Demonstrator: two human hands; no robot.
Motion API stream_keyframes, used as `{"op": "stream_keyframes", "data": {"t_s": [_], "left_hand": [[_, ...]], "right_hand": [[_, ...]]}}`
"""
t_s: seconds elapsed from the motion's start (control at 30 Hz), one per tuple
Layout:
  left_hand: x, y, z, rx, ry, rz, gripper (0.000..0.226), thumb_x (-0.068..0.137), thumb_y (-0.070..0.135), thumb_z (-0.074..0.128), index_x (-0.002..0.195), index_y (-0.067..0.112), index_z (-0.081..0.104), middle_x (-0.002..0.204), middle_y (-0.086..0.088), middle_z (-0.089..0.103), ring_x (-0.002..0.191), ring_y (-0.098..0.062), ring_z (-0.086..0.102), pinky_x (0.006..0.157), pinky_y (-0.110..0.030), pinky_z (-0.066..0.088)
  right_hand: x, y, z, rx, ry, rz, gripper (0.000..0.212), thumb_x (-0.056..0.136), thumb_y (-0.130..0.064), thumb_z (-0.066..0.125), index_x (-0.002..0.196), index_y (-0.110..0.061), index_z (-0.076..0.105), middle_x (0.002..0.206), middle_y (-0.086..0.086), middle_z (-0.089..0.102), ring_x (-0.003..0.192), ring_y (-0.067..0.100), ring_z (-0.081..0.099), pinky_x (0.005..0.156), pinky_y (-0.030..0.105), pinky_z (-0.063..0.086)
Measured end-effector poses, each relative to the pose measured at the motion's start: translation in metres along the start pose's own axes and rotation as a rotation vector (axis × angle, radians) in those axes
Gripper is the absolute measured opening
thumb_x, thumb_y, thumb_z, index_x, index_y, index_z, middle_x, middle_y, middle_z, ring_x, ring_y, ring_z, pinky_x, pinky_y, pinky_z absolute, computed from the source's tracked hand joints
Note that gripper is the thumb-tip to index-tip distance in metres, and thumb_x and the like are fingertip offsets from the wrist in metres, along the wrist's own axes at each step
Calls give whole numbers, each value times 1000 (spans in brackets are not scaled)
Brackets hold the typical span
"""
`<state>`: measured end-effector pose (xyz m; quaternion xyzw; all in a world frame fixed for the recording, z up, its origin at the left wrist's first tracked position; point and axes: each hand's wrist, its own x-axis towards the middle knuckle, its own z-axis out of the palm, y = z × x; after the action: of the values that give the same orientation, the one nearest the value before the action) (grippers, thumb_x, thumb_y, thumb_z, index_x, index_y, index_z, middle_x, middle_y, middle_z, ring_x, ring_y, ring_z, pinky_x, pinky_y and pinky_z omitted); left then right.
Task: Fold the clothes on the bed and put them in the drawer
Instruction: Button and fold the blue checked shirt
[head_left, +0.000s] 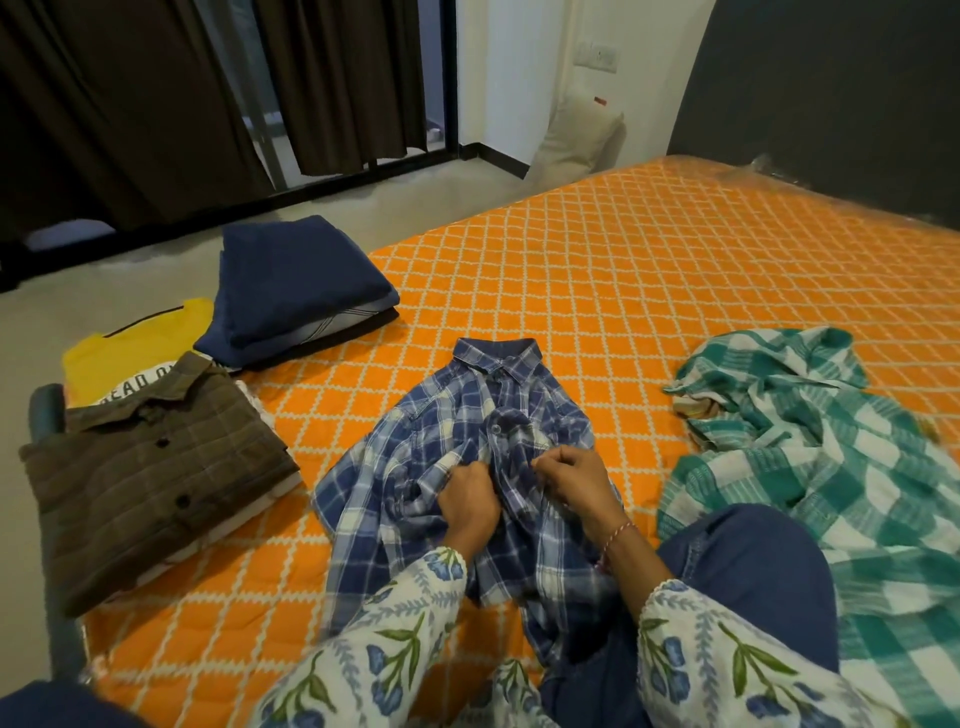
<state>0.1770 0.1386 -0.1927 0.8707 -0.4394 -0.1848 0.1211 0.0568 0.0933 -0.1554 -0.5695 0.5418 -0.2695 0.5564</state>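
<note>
A blue plaid shirt (415, 441) lies rumpled in front of me on the orange quilted bed (649, 270), collar pointing away. My left hand (470, 501) pinches the fabric at the shirt's front placket. My right hand (569, 478) pinches the other side of the placket, close to the left hand. A folded brown checked shirt (156, 478) sits at the left on a yellow printed T-shirt (135, 348). Behind them is a stack of folded navy clothes (296, 286). An unfolded green and white checked cloth (810, 457) lies to the right.
My knee in blue trousers (753, 571) rests on the bed beside the green cloth. The bed's left edge drops to a grey floor (363, 208). Dark curtains (130, 104) hang at the back. A cushion (576, 140) leans on the wall. No drawer is in view.
</note>
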Motion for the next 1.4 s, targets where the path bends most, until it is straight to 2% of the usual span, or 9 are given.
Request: {"op": "stream_keyframes", "data": {"t_s": [0.13,0.3,0.43,0.57,0.7,0.83,1.0,1.27,1.4], "left_hand": [[3,-4,-2,-105,2,34,16,91,6,48,95,8,64,98,-13,67,93,-33,63,71,-39,49],[5,-13,-8,-334,-35,22,10,80,-1,59,75,5,65,74,-11,65,72,-28,62,62,-37,53],[3,-18,-26,-582,-52,2,9,83,-2,64,85,0,73,82,-8,69,72,-13,61,64,-21,47],[-3,-20,-59,-829,-150,-74,11,87,-4,60,83,2,68,77,-5,65,67,-9,59,61,-20,51],[-10,-14,-90,-875,-250,-68,9,88,0,61,82,4,67,78,0,65,69,-7,60,62,-20,54],[-16,-8,-111,-888,-184,-41,7,86,-3,63,90,-5,69,70,-5,63,63,-10,58,56,-16,52],[-22,-1,-126,-872,-81,23,9,85,-3,63,80,1,69,68,-5,62,64,-13,58,59,-23,50],[-27,7,-162,-548,274,205,9,85,5,66,81,8,74,73,-1,66,68,-11,62,65,-25,52],[-23,22,-167,-845,47,183,5,84,2,67,82,6,70,70,-4,65,66,-13,61,61,-20,51]], "right_hand": [[0,1,6,-316,-91,-139,7,82,-14,72,80,-7,72,70,-5,65,64,2,59,60,13,44],[-2,2,23,-648,-217,-190,22,77,-28,77,93,-12,72,89,3,71,80,13,64,72,25,51],[-3,-1,23,-536,-46,-197,5,85,-10,68,85,-8,73,82,6,70,75,15,63,72,26,51],[-6,-15,18,-194,89,-109,24,83,-3,68,63,-15,63,63,-2,61,58,8,54,61,21,42],[-10,-34,21,8,53,-34,14,83,5,63,70,2,67,62,7,59,47,6,49,49,17,41],[-16,-47,22,131,-7,-74,13,83,4,63,70,6,63,66,13,54,63,23,49,64,33,42],[-25,-61,25,-9,98,-235,22,80,-4,70,61,-10,61,58,4,58,55,16,52,58,29,43],[-43,-82,27,-266,382,-440,15,86,-12,64,75,-1,63,69,9,59,65,22,53,58,23,35],[-45,-99,30,-243,418,-516,17,87,-12,64,72,-10,56,67,4,53,61,17,45,53,11,27]]}}
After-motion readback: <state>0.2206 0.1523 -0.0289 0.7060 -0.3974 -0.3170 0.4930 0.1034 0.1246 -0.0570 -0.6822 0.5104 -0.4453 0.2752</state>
